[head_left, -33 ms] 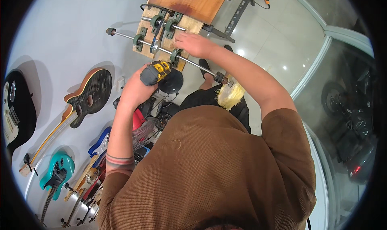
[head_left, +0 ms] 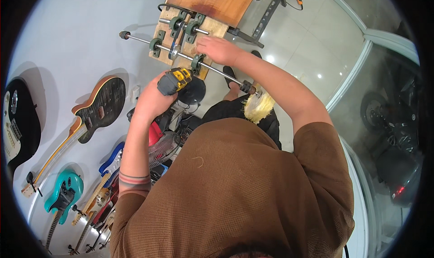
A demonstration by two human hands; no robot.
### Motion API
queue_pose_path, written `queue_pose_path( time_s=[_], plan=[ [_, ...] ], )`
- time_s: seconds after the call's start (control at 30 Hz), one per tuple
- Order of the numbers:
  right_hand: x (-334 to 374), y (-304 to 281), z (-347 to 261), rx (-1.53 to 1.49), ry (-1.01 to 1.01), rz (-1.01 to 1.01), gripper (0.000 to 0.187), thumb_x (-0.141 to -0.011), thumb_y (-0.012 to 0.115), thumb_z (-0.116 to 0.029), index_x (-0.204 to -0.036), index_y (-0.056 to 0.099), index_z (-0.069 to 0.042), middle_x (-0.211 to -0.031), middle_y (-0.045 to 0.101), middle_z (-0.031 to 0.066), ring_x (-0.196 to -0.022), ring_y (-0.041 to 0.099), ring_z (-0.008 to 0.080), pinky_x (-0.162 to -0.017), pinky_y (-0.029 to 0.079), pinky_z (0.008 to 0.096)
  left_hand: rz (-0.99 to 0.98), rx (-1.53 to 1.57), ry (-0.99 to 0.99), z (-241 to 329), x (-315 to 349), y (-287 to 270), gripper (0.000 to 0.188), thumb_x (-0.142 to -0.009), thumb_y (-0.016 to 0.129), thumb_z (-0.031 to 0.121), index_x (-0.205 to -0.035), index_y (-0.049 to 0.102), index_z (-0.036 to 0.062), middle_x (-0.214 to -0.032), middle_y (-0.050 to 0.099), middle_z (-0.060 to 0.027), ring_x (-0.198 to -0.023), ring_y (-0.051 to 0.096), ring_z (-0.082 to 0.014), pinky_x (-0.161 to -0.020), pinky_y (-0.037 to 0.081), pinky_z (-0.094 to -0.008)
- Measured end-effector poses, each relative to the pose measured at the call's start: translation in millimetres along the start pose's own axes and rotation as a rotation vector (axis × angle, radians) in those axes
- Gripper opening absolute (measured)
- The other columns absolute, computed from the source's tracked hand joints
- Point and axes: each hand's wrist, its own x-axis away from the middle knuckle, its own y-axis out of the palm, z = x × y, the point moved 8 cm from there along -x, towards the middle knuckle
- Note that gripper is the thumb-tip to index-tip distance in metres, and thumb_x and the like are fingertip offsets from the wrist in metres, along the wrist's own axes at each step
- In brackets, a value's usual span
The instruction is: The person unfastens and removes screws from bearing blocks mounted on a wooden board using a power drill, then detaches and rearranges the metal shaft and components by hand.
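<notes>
Nothing appears to have shifted between the instant just before and now: both hands, the drill and the rod keep the same places, so the work seems to be at a steady hold, with no new step shown. The left hand [head_left: 154, 96] is wrapped around a yellow and black drill [head_left: 181, 78], a full, closed grip, just off the near edge of a pale wooden board [head_left: 218, 29]. The drill's tip is out of sight, so I cannot tell whether it touches anything. The right hand [head_left: 219, 50] is at the board's right edge, its fingertips between the end of a short rod [head_left: 203, 31] and the green bearing block [head_left: 196, 63] at the board's near right corner; whether those fingers pinch or only rest on something is hidden. That block carries a long metal rod [head_left: 221, 72], which passes a pulley [head_left: 173, 53] with a dark belt [head_left: 178, 35] and a second bearing block [head_left: 155, 44] by the board's left edge. Beyond the board's right edge, the rod's end bears a fluffy yellow polishing wheel [head_left: 258, 109]. The board sits against the near edge of a brown tabletop [head_left: 221, 0].
</notes>
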Motion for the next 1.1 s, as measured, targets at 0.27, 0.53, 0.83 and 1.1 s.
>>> queue_pose_path(
  time_s=[0.27,0.53,0.83,1.1],
  plan=[
    [11,-3,15,-0.88,0.474,0.478,0.022,-0.102,0.055,0.0,-0.12,0.064,-0.008,-0.113,0.062,0.0093,-0.102,0.066,0.0209,-0.091,0.055,0.0377,-0.004,-0.011,0.033,4,2,-5,0.058,-0.085,0.081,0.012,-0.141,0.067,0.0099,-0.123,0.078,-0.0185,-0.116,0.074,-0.0395,-0.102,0.058,-0.0434],
    [56,33,-91,-0.462,0.708,0.296,0.033,-0.1,0.071,-0.016,-0.13,0.061,-0.01,-0.092,0.07,0.0151,-0.086,0.072,0.0315,-0.076,0.058,0.0453,0.039,-0.018,0.122,-17,1,-8,0.059,-0.086,0.083,0.012,-0.142,0.066,0.0082,-0.122,0.079,-0.0181,-0.115,0.075,-0.0385,-0.102,0.058,-0.0429],
    [35,81,-86,-0.108,0.638,0.328,0.034,-0.098,0.073,-0.018,-0.13,0.063,-0.015,-0.086,0.075,0.0172,-0.08,0.075,0.0436,-0.069,0.058,0.0559,0.0,-0.142,0.213,-23,6,-5,0.061,-0.087,0.083,0.02,-0.145,0.065,0.0183,-0.125,0.078,-0.0184,-0.116,0.073,-0.0435,-0.098,0.06,-0.0496],
    [31,95,-77,0.057,0.653,0.433,0.017,-0.102,0.069,-0.019,-0.119,0.069,-0.016,-0.083,0.077,0.0166,-0.076,0.075,0.0441,-0.066,0.059,0.0554,0.038,-0.004,0.326,-48,20,-12,0.061,-0.087,0.084,0.016,-0.144,0.065,0.0146,-0.12,0.079,-0.0188,-0.116,0.074,-0.0421,-0.097,0.06,-0.048]
  ],
)
